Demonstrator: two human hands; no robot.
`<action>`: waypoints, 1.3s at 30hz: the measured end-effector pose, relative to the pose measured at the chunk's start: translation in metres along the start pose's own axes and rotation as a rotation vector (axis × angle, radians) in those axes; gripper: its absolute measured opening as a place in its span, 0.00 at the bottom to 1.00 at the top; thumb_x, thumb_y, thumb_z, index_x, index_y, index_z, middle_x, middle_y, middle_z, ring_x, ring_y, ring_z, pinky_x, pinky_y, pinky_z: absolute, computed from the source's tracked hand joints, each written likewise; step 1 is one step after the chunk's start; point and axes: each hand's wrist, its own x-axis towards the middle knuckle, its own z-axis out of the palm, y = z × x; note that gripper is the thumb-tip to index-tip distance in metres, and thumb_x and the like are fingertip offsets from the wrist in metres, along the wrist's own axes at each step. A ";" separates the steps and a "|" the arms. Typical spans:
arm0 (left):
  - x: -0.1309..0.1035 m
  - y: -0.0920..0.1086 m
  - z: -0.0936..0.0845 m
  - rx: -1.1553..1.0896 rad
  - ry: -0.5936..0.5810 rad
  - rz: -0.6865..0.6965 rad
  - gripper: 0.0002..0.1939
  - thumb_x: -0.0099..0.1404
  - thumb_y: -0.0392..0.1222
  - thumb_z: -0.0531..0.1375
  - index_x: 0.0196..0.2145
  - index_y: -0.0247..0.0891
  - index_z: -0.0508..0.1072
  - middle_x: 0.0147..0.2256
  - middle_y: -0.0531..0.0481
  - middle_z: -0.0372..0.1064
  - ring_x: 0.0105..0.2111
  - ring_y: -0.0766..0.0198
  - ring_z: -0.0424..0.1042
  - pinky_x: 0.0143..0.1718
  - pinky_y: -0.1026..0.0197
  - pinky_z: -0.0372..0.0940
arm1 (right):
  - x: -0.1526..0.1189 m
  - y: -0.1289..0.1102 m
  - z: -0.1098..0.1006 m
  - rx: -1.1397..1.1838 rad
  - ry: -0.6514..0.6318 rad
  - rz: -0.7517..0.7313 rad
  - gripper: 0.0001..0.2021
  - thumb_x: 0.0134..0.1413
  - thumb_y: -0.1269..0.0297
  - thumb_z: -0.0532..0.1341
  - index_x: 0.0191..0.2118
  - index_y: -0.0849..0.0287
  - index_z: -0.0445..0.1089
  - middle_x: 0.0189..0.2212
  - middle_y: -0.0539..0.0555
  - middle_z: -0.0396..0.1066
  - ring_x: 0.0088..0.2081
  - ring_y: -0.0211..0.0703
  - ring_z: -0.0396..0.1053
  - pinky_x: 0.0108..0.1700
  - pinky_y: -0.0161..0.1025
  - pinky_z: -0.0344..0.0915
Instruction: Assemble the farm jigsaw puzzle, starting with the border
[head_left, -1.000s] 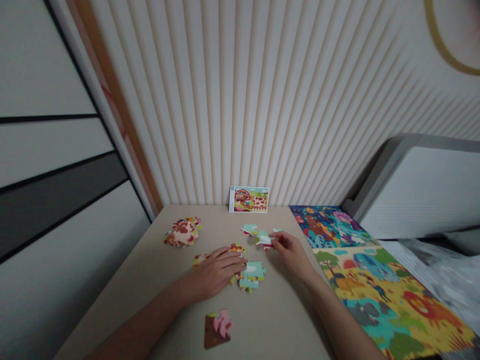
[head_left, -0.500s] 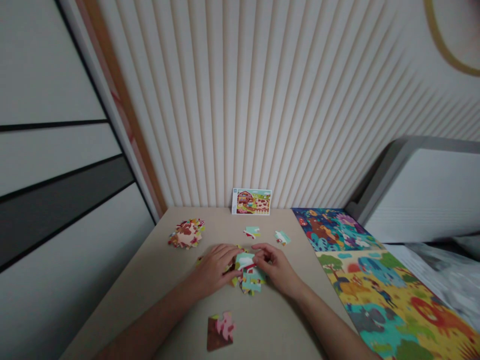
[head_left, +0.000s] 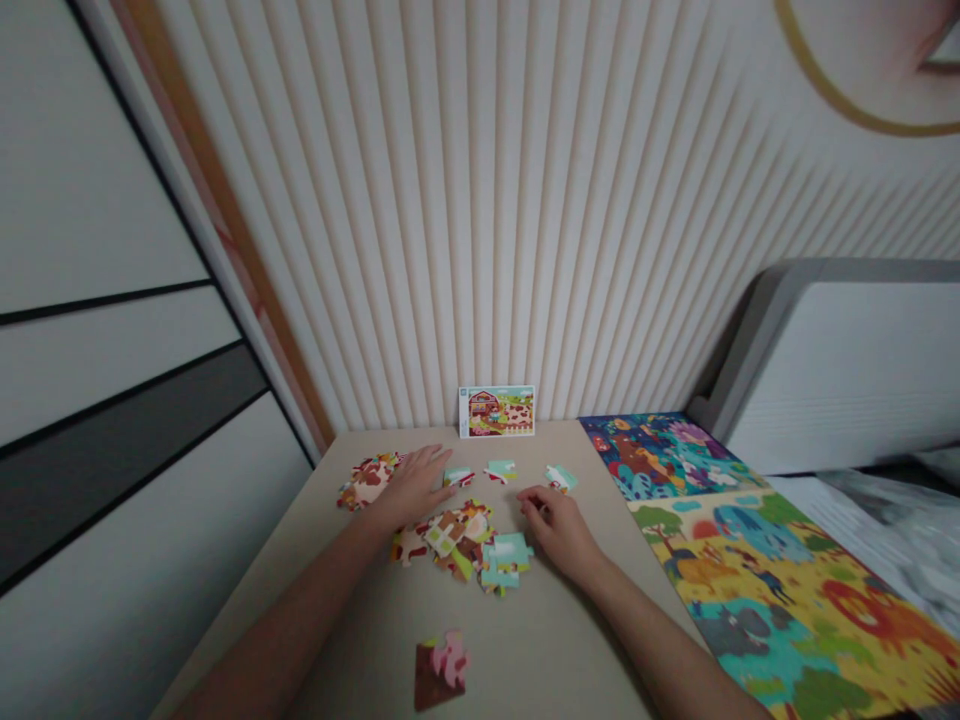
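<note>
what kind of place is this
Probably a room in a home, though that isn't certain: a table with loose jigsaw pieces, a picture card standing before a ribbed backdrop, and colourful animal pictures lying to the right.

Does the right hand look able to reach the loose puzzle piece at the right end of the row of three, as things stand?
Probably yes: the right hand is just on the near side of that puzzle piece, and nothing seems to lie between them.
</note>
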 end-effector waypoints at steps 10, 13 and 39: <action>0.002 0.011 0.010 0.009 -0.046 0.145 0.16 0.73 0.38 0.51 0.50 0.41 0.77 0.49 0.43 0.74 0.50 0.56 0.72 0.54 0.54 0.64 | 0.016 0.000 0.002 -0.345 -0.076 -0.183 0.17 0.69 0.61 0.53 0.56 0.55 0.72 0.57 0.58 0.71 0.58 0.48 0.65 0.61 0.47 0.57; 0.006 0.009 0.016 0.007 -0.033 0.133 0.17 0.73 0.38 0.51 0.51 0.41 0.76 0.50 0.43 0.74 0.50 0.57 0.72 0.53 0.55 0.64 | 0.021 -0.001 0.008 -0.444 -0.155 -0.205 0.21 0.69 0.55 0.53 0.62 0.54 0.66 0.63 0.58 0.65 0.65 0.49 0.58 0.66 0.51 0.50; -0.050 0.046 -0.017 -0.158 0.101 0.202 0.24 0.73 0.48 0.53 0.64 0.45 0.63 0.61 0.43 0.65 0.60 0.54 0.64 0.62 0.48 0.60 | -0.009 -0.030 -0.022 -0.178 -0.262 -0.315 0.26 0.65 0.50 0.58 0.64 0.54 0.64 0.60 0.61 0.66 0.61 0.52 0.61 0.65 0.49 0.54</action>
